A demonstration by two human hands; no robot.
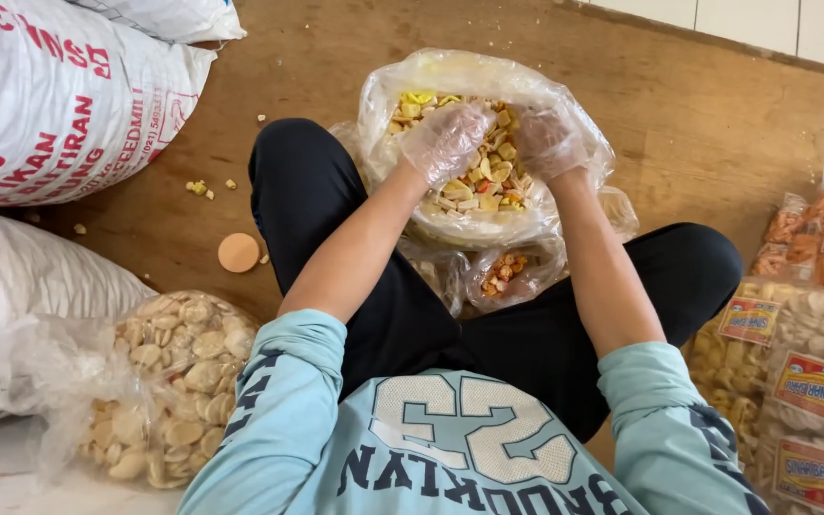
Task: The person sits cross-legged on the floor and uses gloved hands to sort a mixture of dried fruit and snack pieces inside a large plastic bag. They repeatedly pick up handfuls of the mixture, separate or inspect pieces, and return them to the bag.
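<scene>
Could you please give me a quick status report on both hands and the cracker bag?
Left hand and right hand gloved, both inside the open clear bag of mixed crackers. Grip unclear. Nothing blocking.

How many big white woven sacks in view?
3: one sack at upper left, one at the top edge behind it, one at mid left beside the clear bag of pale crackers. More may lie out of frame.

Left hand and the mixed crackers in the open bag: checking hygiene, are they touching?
Touching. The head view shows the gloved left hand resting fingers-down on the mixed crackers inside the clear bag.
</scene>
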